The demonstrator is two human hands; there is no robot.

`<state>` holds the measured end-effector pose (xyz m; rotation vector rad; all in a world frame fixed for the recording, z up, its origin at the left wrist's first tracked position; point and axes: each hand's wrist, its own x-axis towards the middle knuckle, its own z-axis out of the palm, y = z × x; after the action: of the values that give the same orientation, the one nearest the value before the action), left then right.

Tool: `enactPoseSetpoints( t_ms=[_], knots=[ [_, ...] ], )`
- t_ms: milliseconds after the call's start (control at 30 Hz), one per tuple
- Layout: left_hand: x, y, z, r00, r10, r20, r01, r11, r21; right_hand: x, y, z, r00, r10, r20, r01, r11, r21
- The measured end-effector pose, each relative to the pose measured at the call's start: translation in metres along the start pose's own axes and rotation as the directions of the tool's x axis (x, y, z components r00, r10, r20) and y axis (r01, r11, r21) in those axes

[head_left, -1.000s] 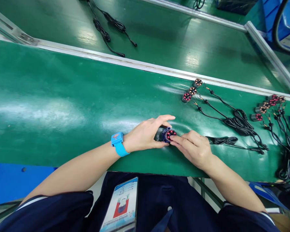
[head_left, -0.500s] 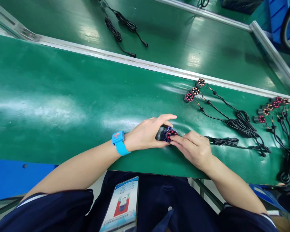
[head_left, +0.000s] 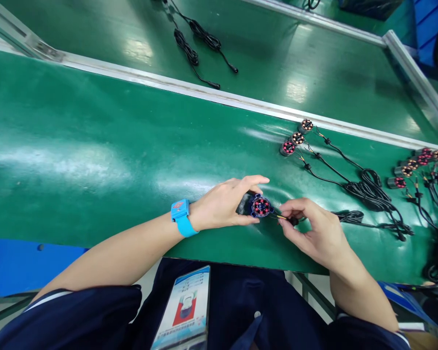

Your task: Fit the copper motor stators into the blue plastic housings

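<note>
My left hand point(head_left: 228, 203), with a blue band on the wrist, curves thumb and fingers around a small motor point(head_left: 261, 206). The motor's round face, ringed with red coils in a dark blue rim, points up. Thin wires run from its right side to a black cable. My right hand point(head_left: 312, 231) pinches these wires point(head_left: 281, 217) between thumb and fingertips, beside a black grommet point(head_left: 294, 221). Beyond that hand the cable's coiled bundle point(head_left: 350, 216) lies on the green bench mat point(head_left: 113, 194).
Three motor stators point(head_left: 298, 138) stand at the back right, their cables tied in a black bundle point(head_left: 368, 189). Several more stators point(head_left: 405, 170) sit farther right. A metal rail point(head_left: 175, 87) crosses the bench; two black cables point(head_left: 204, 36) lie behind it.
My right hand has moved right, off the motor's face and onto the wires. The red coils now show fully. My left hand keeps its hold on the motor.
</note>
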<state>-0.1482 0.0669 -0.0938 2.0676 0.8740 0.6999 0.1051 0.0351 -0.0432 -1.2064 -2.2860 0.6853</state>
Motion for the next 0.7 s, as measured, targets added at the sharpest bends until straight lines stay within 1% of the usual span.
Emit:
enactPoseSetpoints(
  t_ms=[67,100,167,300,367,433,500,567,600,700],
  knots=[
    [0.0,0.001,0.0,1.0,-0.002,-0.006,0.002,1.0,0.012,-0.001,-0.003,-0.005,0.999,-0.006,-0.052,0.004,0.999,-0.036],
    [0.0,0.001,0.0,1.0,-0.007,-0.008,0.007,1.0,0.019,0.0,-0.004,-0.006,0.998,-0.011,-0.058,0.008,0.999,-0.042],
    [0.0,0.002,0.0,1.0,-0.017,-0.011,0.017,0.999,0.035,0.001,-0.006,-0.004,0.999,-0.035,-0.039,0.034,0.999,-0.031],
    [0.0,0.001,0.001,1.0,-0.008,-0.014,0.009,0.998,0.067,0.004,-0.006,0.007,0.992,-0.124,-0.007,0.124,0.992,-0.008],
    [-0.001,0.001,0.001,1.0,0.005,-0.025,-0.002,0.996,0.092,0.004,-0.003,0.011,0.992,-0.128,-0.005,0.128,0.992,-0.009],
    [-0.002,0.002,0.001,0.997,0.042,-0.059,-0.035,0.992,0.117,0.004,0.001,0.01,0.998,-0.069,0.014,0.068,0.998,0.013],
    [-0.004,0.004,0.001,0.985,0.094,-0.144,-0.075,0.988,0.133,0.003,0.005,0.005,0.998,0.022,0.057,-0.024,0.999,0.045],
    [-0.005,0.004,0.002,0.971,0.118,-0.207,-0.084,0.982,0.167,0.004,0.008,0.001,0.99,0.091,0.109,-0.097,0.994,0.051],
    [-0.006,0.004,0.002,0.97,0.117,-0.211,-0.076,0.978,0.192,0.004,0.009,-0.001,0.985,0.114,0.132,-0.12,0.992,0.045],
    [-0.005,0.003,0.004,0.978,0.114,-0.173,-0.063,0.958,0.278,0.007,0.011,-0.002,0.971,0.157,0.18,-0.172,0.983,0.068]
  ],
)
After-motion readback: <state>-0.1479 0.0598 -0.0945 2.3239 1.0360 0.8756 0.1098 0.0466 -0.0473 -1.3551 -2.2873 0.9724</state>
